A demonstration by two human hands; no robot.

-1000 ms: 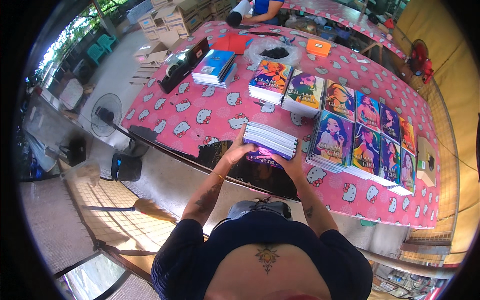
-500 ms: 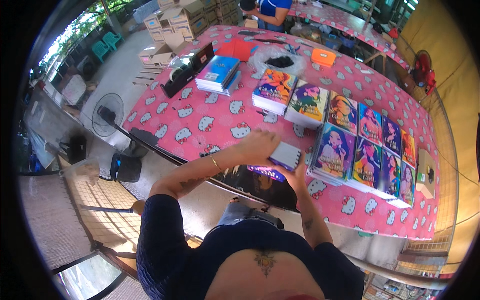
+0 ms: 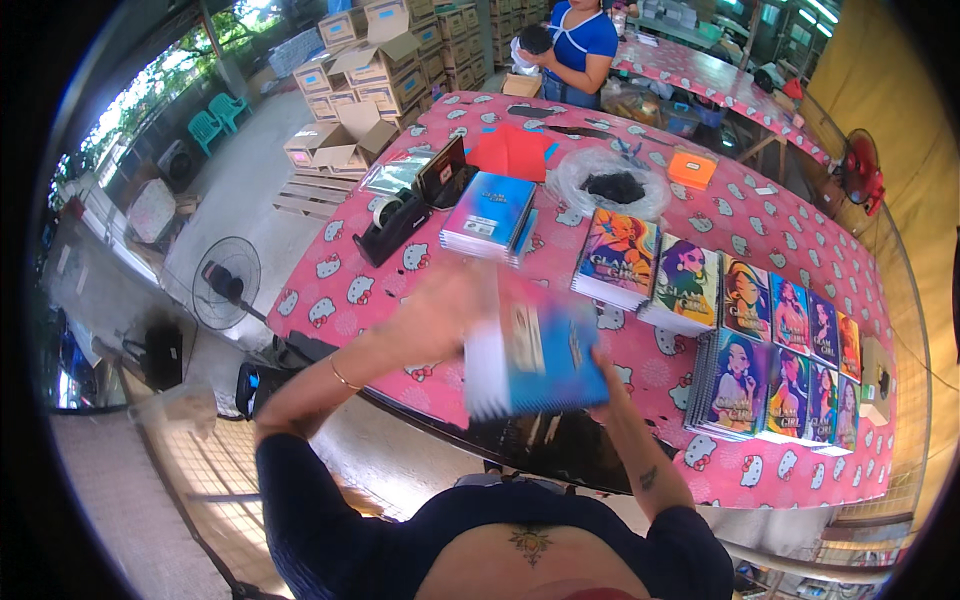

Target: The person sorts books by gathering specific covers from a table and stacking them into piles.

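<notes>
A thick stack of spiral notebooks (image 3: pixel 560 355) with a blue back cover is held up over the near edge of the table, slightly blurred. My right hand (image 3: pixel 608 378) grips its right side, mostly hidden behind it. Beside its upper left corner is my left hand (image 3: pixel 445 315), smeared by motion, so its fingers cannot be made out. Just beyond, a pile of blue notebooks (image 3: pixel 488 208) lies on the table. To the right stand rows of notebook stacks with colourful illustrated covers, among them an orange one (image 3: pixel 618 250) and a purple one (image 3: pixel 735 375).
The pink patterned tablecloth (image 3: pixel 545 275) covers the table. On it are a black tape dispenser (image 3: pixel 395 228), a clear plastic bag with something black (image 3: pixel 612 188), an orange box (image 3: pixel 692 168) and red sheets (image 3: pixel 508 152). Cartons (image 3: pixel 375 75) and a co-worker (image 3: pixel 580 50) are at the back.
The notebook stack has been turned so its blue back cover shows. My left hand has moved left and down. The view has shifted, showing more of the co-worker.
</notes>
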